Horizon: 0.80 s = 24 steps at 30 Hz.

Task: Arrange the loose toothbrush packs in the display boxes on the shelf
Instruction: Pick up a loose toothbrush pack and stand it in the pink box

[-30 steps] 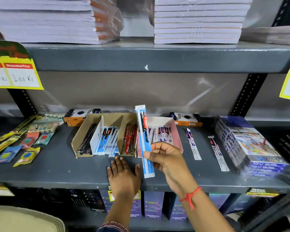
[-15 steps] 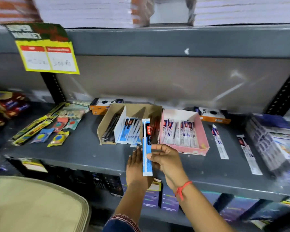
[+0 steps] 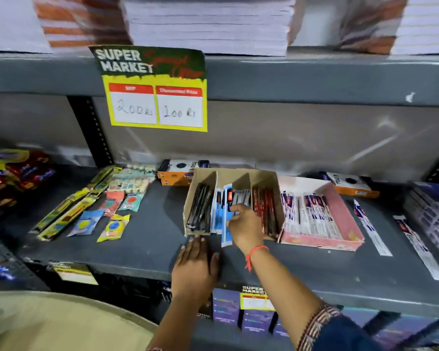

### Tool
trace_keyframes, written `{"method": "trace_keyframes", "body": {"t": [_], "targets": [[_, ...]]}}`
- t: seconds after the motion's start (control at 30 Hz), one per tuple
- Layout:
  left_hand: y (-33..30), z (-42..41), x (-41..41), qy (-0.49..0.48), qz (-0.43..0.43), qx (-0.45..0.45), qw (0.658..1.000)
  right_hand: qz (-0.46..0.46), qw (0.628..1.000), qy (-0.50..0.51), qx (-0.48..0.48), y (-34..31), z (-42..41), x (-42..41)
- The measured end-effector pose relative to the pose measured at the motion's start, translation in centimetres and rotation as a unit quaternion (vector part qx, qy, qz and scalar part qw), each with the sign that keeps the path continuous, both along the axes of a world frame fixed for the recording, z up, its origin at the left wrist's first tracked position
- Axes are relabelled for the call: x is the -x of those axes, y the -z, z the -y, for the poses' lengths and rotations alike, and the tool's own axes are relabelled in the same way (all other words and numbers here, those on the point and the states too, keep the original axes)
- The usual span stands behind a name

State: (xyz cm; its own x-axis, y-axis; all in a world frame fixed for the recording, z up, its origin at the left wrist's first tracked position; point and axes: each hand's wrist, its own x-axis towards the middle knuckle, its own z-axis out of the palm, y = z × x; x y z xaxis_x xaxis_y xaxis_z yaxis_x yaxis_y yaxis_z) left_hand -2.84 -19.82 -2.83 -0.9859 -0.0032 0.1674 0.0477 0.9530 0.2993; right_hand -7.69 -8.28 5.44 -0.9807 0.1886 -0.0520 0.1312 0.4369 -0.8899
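My right hand pinches a blue toothbrush pack and holds it in the middle compartment of the brown display box, among other blue packs. Black packs fill the box's left compartment and red packs the right one. My left hand lies flat on the grey shelf just in front of the box. A pink display box to the right holds white packs. Two loose white packs lie on the shelf right of the pink box.
Yellow-green strip packs and small sachets lie at the left. Orange-and-black cartons sit behind the boxes. A wrapped bundle stands at the far right. A yellow price tag hangs from the upper shelf.
My right hand has carried the blue pack forward from above the shelf edge into the brown box's middle compartment. The view has swung left. My left hand stays flat on the shelf.
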Motion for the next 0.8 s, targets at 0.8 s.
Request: {"method": "trace_keyframes", "body": {"t": [0.8], "targets": [[0.1,1.8,0.1,0.007,-0.037,-0.007,0.999,0.039,0.969,-0.016,-0.242,0.6,1.3,4.4]]}}
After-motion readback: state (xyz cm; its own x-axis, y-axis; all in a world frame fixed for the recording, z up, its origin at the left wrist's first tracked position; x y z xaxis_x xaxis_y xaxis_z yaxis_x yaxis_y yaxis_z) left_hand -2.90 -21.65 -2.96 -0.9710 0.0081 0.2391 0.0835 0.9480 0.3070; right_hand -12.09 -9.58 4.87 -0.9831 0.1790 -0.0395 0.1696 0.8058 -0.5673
